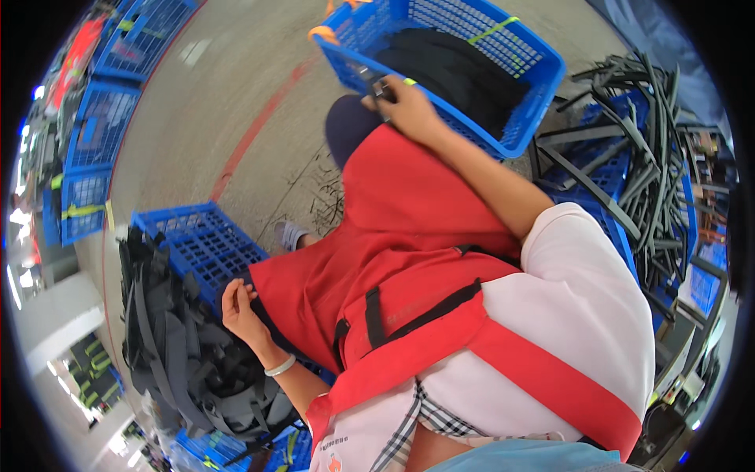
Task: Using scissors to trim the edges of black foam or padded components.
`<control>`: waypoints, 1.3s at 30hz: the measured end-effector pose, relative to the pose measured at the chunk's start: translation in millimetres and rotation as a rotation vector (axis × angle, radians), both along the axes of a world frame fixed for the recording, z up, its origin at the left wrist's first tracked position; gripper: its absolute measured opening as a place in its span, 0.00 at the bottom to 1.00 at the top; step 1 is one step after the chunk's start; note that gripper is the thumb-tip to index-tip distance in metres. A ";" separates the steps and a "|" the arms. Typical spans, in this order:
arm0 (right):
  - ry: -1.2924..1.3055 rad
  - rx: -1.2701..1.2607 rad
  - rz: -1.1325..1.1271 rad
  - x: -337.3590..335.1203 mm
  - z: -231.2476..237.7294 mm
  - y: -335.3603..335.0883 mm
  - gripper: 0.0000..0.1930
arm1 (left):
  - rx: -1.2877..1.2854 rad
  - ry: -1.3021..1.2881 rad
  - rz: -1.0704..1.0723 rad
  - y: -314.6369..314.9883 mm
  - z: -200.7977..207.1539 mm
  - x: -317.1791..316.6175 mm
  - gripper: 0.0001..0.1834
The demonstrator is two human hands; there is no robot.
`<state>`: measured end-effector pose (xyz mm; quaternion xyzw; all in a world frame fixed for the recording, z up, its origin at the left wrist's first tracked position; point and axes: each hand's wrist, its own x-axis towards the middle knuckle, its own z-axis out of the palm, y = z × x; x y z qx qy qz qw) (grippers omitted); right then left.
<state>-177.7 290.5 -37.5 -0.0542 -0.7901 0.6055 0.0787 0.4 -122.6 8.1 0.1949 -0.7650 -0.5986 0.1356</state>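
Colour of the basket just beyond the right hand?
The basket is blue; it shows best in the head view.

The floor (228, 75) bears blue crates (342, 67) and dark scraps (329, 206).

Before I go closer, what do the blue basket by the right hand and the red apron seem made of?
Blue basket: likely moulded plastic, smooth-looking, judging by its rigid walls with regular openings. Red apron: probably cloth, mostly matte, as it creases in soft folds; fibre unclear.

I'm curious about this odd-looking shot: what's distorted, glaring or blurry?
In the head view, fisheye distortion curves the row of blue crates along the left rim; glare whites out patches beyond them; the dark piece in the right hand looks soft.
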 end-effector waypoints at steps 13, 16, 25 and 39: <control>-0.086 0.049 0.046 -1.9 1.7 -3.1 0.13 | -0.208 -0.127 -0.066 14.4 -12.5 -28.3 0.07; -0.072 0.047 0.076 -4.2 -0.2 5.1 0.12 | -0.246 -0.143 -0.091 15.8 -14.3 -28.4 0.09; -0.112 0.327 -0.332 -49.8 -109.5 162.2 0.19 | -0.343 -0.206 -0.068 23.7 -10.1 -30.6 0.07; -0.665 0.880 -0.194 -41.6 -278.1 235.6 0.34 | -0.331 -0.384 -0.205 51.8 -39.2 -66.4 0.08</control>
